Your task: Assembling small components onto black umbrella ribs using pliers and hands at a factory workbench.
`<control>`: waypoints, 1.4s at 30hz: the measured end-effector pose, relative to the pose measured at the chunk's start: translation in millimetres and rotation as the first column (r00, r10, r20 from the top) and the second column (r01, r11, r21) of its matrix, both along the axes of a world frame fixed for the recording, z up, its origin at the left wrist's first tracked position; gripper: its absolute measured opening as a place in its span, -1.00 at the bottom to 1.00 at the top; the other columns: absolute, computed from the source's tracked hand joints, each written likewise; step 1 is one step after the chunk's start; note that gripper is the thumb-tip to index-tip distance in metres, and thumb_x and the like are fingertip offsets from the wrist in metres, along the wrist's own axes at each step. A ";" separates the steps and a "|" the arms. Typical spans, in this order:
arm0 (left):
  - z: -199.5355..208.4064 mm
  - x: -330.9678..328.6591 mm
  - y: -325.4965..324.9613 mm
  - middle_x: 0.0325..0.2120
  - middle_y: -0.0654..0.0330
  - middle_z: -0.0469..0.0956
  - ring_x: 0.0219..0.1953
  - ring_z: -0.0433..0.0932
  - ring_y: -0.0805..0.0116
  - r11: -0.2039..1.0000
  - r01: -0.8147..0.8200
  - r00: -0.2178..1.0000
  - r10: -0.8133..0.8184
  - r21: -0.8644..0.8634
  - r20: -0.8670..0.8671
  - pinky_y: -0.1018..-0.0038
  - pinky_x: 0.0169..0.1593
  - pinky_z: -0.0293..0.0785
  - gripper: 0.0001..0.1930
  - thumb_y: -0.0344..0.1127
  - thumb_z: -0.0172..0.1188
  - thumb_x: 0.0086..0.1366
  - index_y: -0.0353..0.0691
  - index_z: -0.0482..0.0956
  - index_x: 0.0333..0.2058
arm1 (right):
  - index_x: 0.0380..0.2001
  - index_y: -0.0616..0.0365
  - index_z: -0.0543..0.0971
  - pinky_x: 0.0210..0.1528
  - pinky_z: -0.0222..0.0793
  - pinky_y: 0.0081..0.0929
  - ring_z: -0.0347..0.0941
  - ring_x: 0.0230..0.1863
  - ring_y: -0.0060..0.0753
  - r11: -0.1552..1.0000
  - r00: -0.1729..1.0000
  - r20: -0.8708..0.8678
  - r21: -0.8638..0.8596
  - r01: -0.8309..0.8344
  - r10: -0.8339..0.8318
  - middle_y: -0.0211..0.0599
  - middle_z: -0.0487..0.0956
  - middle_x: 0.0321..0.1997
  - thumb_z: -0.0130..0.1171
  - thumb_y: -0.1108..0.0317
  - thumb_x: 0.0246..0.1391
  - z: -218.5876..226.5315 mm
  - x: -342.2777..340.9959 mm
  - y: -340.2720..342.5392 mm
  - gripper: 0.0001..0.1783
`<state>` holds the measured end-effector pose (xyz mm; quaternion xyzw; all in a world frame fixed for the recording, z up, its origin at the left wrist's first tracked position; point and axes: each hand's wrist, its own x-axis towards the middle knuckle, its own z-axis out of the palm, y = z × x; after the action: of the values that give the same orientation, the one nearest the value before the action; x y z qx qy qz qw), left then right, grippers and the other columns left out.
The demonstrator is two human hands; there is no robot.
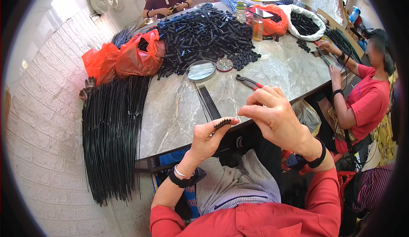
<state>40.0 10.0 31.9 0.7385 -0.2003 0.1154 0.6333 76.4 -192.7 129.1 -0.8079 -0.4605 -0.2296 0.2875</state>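
My left hand [204,140] is closed round a row of thin black rods [208,102]. Their thicker dark ends [222,123] show side by side at my thumb, while the far ends reach up over the table. Just to the right, my right hand [277,119] is closed in a pinch beside those ends. A tiny clear piece [237,114] shows at its fingertips, too small to name. Beyond my right hand lie red-handled pliers [249,82] on the table. A round dish of thin whitish strips [200,70] and a smaller dish of tiny pieces [224,65] stand farther off.
A heap of black tubular parts [200,34] covers the marble-patterned table [170,122]. Long black rods [113,139] overhang its left edge near red bags [140,56]. A white sack [304,21] and bottle [257,29] stand behind. Co-workers sit at the far side [168,2] and right [368,92].
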 end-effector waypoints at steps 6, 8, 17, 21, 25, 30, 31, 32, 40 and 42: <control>-0.1 -0.2 -0.6 -0.26 0.09 0.66 -0.17 0.62 0.39 1.000 -0.002 1.000 0.002 -0.010 0.004 0.50 -0.06 0.52 -0.81 -0.53 0.08 0.30 -0.36 0.59 -0.14 | -0.41 0.04 0.61 -0.20 0.21 -0.34 0.38 -0.28 -0.30 1.000 1.000 -0.006 -0.001 -0.002 0.002 -0.41 0.45 -0.40 0.19 0.56 -0.18 -0.2 0.4 -0.8 -0.79; 1.3 0.0 -0.2 -0.26 0.09 0.66 -0.18 0.62 0.40 1.000 -0.006 1.000 0.006 0.017 0.011 0.51 -0.07 0.52 -0.81 -0.53 0.09 0.30 -0.37 0.60 -0.14 | -0.41 0.04 0.60 -0.20 0.21 -0.34 0.38 -0.28 -0.30 1.000 1.000 -0.014 -0.003 -0.010 0.010 -0.41 0.44 -0.40 0.19 0.56 -0.18 0.2 -0.2 -0.6 -0.80; 2.6 -2.0 -2.4 -0.27 0.10 0.66 -0.18 0.61 0.39 1.000 0.003 1.000 -0.003 -0.004 0.016 0.51 -0.07 0.52 -0.80 -0.54 0.10 0.29 -0.36 0.59 -0.14 | -0.42 0.04 0.60 -0.22 0.22 -0.38 0.40 -0.29 -0.31 1.000 0.998 -0.058 0.005 0.002 -0.002 -0.40 0.45 -0.40 0.18 0.54 -0.14 -4.8 -7.0 3.9 -0.83; -1.6 -1.2 -1.2 -0.26 0.09 0.65 -0.17 0.61 0.38 1.000 0.003 0.999 -0.002 -0.031 0.037 0.50 -0.06 0.52 -0.79 -0.55 0.11 0.28 -0.36 0.58 -0.12 | -0.41 0.05 0.60 -0.25 0.24 -0.37 0.41 -0.29 -0.28 0.999 0.995 -0.102 0.040 -0.012 0.016 -0.37 0.46 -0.41 0.18 0.52 -0.09 -7.5 -6.8 2.6 -0.86; -2.0 -0.7 -1.0 -0.25 0.10 0.65 -0.16 0.61 0.38 0.999 0.012 0.999 -0.010 -0.039 0.047 0.50 -0.04 0.52 -0.77 -0.55 0.11 0.28 -0.35 0.58 -0.09 | -0.40 0.07 0.60 -0.27 0.26 -0.36 0.42 -0.32 -0.25 0.994 0.982 -0.182 0.100 -0.034 0.052 -0.34 0.47 -0.43 0.17 0.51 -0.07 -13.4 -5.0 3.3 -0.88; -1.9 -1.0 -0.4 -0.25 0.10 0.65 -0.16 0.61 0.39 0.999 0.009 0.999 -0.007 -0.032 0.053 0.51 -0.04 0.51 -0.77 -0.56 0.10 0.28 -0.35 0.58 -0.09 | -0.39 0.07 0.60 -0.29 0.26 -0.35 0.42 -0.35 -0.25 0.988 0.974 -0.222 0.152 -0.016 0.050 -0.35 0.47 -0.45 0.17 0.51 -0.07 -19.6 -7.4 5.4 -0.87; -3.0 -0.2 0.1 -0.23 0.10 0.65 -0.15 0.62 0.38 1.000 0.011 0.998 -0.010 -0.020 0.066 0.53 -0.05 0.52 -0.76 -0.55 0.11 0.28 -0.34 0.57 -0.08 | -0.39 0.07 0.60 -0.30 0.26 -0.35 0.42 -0.36 -0.26 0.987 0.978 -0.207 0.160 -0.004 0.037 -0.35 0.47 -0.46 0.18 0.51 -0.08 -20.1 -8.1 5.8 -0.87; -3.5 0.2 0.8 -0.22 0.09 0.65 -0.14 0.62 0.38 1.000 0.012 0.997 -0.012 -0.007 0.078 0.54 -0.06 0.53 -0.75 -0.54 0.12 0.27 -0.33 0.56 -0.07 | -0.39 0.07 0.60 -0.30 0.26 -0.35 0.42 -0.36 -0.26 0.987 0.977 -0.208 0.161 -0.003 0.037 -0.35 0.47 -0.46 0.18 0.51 -0.08 -19.2 -9.4 6.2 -0.87; -0.1 -3.9 1.9 -0.24 0.09 0.65 -0.17 0.63 0.40 1.000 0.002 0.999 -0.003 0.017 0.046 0.56 -0.09 0.53 -0.74 -0.52 0.12 0.28 -0.35 0.55 -0.05 | -0.42 0.11 0.59 -0.31 0.28 -0.35 0.40 -0.35 -0.29 0.999 0.997 0.070 0.002 -0.045 0.045 -0.34 0.46 -0.41 0.21 0.51 -0.19 -9.3 -5.0 6.6 -0.83; 1.2 -4.9 2.1 -0.24 0.10 0.66 -0.18 0.63 0.42 1.000 -0.003 0.999 0.002 0.020 0.052 0.57 -0.10 0.52 -0.74 -0.52 0.13 0.27 -0.35 0.55 -0.05 | -0.42 0.13 0.59 -0.30 0.31 -0.35 0.40 -0.34 -0.26 0.994 0.994 -0.011 0.029 -0.106 0.107 -0.33 0.47 -0.41 0.21 0.50 -0.17 -7.3 1.4 6.0 -0.85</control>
<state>35.1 12.1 33.1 0.7418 -0.2169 0.1331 0.6204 77.7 -186.8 121.8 -0.7793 -0.4979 -0.2155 0.3135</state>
